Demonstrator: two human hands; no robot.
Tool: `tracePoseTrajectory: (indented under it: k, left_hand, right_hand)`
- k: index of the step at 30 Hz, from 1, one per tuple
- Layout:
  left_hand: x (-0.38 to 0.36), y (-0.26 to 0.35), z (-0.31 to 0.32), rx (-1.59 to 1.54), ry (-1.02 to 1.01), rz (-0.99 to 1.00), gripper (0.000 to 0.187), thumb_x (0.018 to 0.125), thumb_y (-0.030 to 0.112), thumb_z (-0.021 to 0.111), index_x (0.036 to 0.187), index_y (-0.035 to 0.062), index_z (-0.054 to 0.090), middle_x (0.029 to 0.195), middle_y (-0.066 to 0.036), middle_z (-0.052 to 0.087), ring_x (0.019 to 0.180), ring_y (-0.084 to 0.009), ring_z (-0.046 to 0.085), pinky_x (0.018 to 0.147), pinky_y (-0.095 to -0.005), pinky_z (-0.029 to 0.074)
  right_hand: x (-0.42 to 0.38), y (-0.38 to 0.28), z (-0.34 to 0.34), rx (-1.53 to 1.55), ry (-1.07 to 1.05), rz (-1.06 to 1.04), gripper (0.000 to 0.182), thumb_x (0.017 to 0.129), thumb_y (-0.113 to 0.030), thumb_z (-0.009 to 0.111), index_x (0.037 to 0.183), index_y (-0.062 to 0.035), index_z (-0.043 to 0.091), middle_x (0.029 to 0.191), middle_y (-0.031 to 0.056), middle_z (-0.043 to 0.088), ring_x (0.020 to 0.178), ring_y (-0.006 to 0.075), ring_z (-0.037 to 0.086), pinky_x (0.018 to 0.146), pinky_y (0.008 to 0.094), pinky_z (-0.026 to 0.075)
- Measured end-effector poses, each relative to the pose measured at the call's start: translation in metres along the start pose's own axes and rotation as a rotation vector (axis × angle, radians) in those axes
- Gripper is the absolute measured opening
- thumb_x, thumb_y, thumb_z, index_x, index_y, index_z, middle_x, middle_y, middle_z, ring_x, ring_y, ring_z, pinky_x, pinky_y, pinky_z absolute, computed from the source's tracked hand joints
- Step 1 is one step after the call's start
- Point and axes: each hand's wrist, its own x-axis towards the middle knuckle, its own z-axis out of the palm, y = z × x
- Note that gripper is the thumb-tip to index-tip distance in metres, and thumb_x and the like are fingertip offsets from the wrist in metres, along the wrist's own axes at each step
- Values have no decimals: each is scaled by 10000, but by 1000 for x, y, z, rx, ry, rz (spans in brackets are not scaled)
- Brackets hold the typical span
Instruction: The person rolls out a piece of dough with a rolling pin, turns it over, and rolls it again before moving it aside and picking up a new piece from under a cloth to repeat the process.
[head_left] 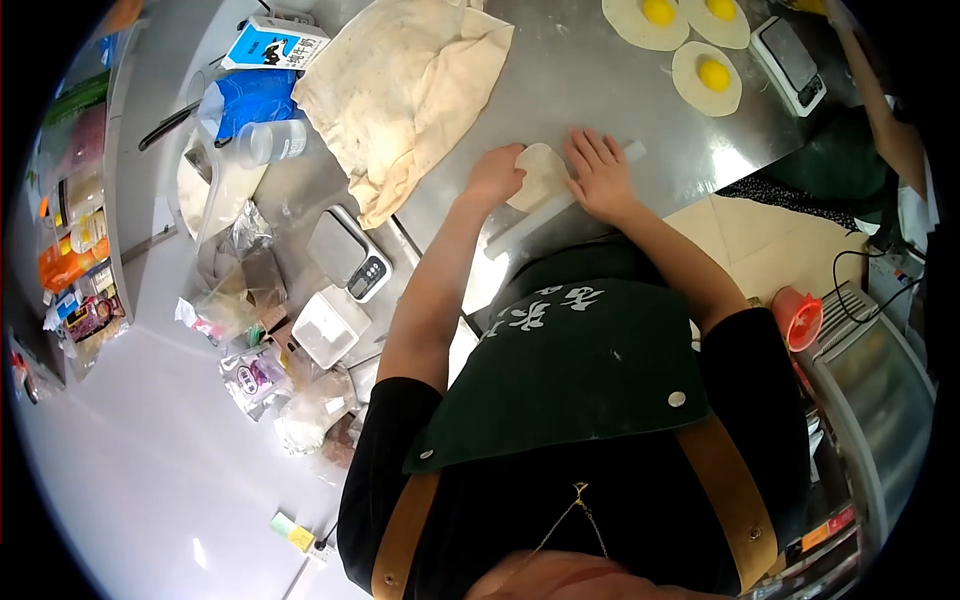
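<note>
A small flat disc of pale dough (541,178) lies on the metal worktop between my hands. At its left edge, my left hand (495,173) is closed, with thumb and fingers pinching the rim. Across the near side of the dough runs a white rolling pin (535,222), set at a slant. My right hand (603,178) rests over the pin with its palm down and fingers stretched out; the palm hides part of the pin.
A crumpled beige cloth (410,100) covers the worktop at left. Dough rounds with yellow centres (714,75) lie at far right beside a scale (788,65). Another scale (348,253), a white tub (330,327) and a milk carton (272,45) stand left. Another person's arm (880,100) shows at right.
</note>
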Motion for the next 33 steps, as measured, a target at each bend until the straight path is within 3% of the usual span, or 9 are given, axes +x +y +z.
tracePoseTrajectory:
  k: [3,6,8,12,15,17,23,27,33]
  left_hand:
    - [-20,14,6,140,134,32,247,833,81,607,1077,45,624,1075,-179,654,997,-375,613,836,-443,496]
    - [-35,15,-2,-99,174,209,298,827,60,609,1124,41,592,1054,-190,658,992,-388,616,834,-454,499]
    - [-33,10,-8,-269,201,94,311,812,66,612,1119,27,585,1022,-216,655,972,-417,608,834,-462,489]
    - [-20,-7,7,12,103,-114,320,810,44,627,1127,11,598,1030,-233,656,967,-399,625,834,-461,495]
    - [-20,-12,12,-1,126,-121,332,804,99,636,1121,11,597,991,-230,658,936,-409,620,823,-443,489]
    - [-22,-10,9,-101,136,-134,324,807,102,638,1114,2,604,983,-224,660,914,-384,630,807,-426,491]
    - [-13,-21,12,-406,158,-146,334,821,51,614,1153,24,632,979,-179,680,904,-296,650,809,-373,497]
    - [-5,-26,12,-693,165,-103,328,846,61,621,1161,-32,631,920,-76,671,818,-141,589,742,-289,475]
    - [6,-27,6,-751,146,-80,292,845,21,607,1127,-47,648,930,-54,672,805,-131,593,730,-278,480]
  right_hand:
    - [-28,9,-21,63,-108,-100,471,771,-292,712,1175,-86,585,1386,150,466,1328,318,395,1125,518,273]
    - [-40,24,-34,91,-199,-179,395,705,-241,769,1050,-123,617,1289,122,518,1272,299,442,1126,514,282]
    - [-39,28,-45,133,-199,-179,350,684,-216,781,985,-139,620,1221,107,540,1229,286,469,1127,509,287]
    - [-17,26,-53,80,-213,-184,354,697,-231,779,996,-125,621,1190,105,547,1181,280,488,1117,505,300]
    - [4,20,-45,66,-191,-191,349,726,-250,761,1007,-101,619,1183,113,549,1170,285,492,1108,502,308]
    - [16,18,-34,103,-142,-191,355,758,-275,737,1029,-82,613,1181,116,552,1164,291,497,1099,499,314]
    - [28,-4,9,-95,213,217,369,842,-283,638,1137,-66,590,1320,152,513,1251,321,460,1082,531,301]
    - [49,-3,16,-127,118,232,433,864,-273,604,1240,-65,553,1401,174,459,1323,330,405,1086,554,284]
    - [47,0,16,-137,70,232,515,896,-299,574,1343,-57,491,1451,185,425,1339,346,400,1107,547,269]
